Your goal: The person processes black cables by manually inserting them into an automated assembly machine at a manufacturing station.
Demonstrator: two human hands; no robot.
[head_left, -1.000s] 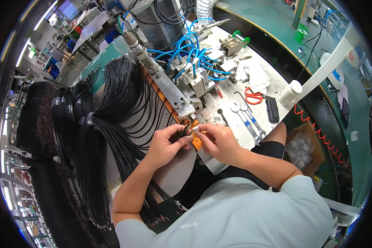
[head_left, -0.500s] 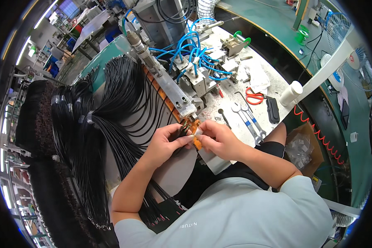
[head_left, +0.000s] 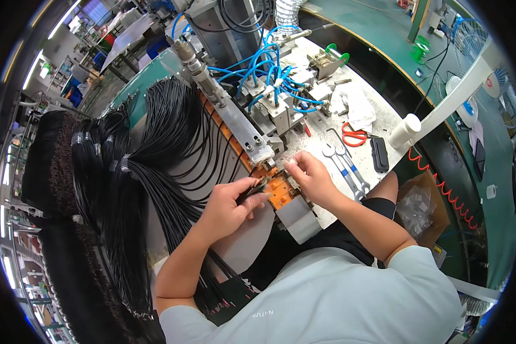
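Note:
My left hand [head_left: 230,207] is closed around a small bunch of black cable ends [head_left: 257,188], its thumb and fingers pinching near their tips. To its right, my right hand [head_left: 314,182] has thumb and forefinger pressed together by the orange fixture [head_left: 282,192]; whatever sits in that pinch is too small to make out. The two hands are apart. Just beyond them is the lower end of a metal machine arm [head_left: 257,150]. Large bundles of black cables [head_left: 165,123] lie to the left, some strands curving toward the orange rail under the arm.
Blue air hoses [head_left: 275,74] loop over the machine behind. On the white bench to the right lie red-handled scissors [head_left: 354,135], wrenches [head_left: 343,166], a black case [head_left: 378,153] and a white cylinder [head_left: 405,131]. A cardboard box [head_left: 430,198] with clear bags stands lower right.
My hands have separated: the right has moved up and right, the left slightly left and down with the cables. More of the orange fixture and its metal plate now shows.

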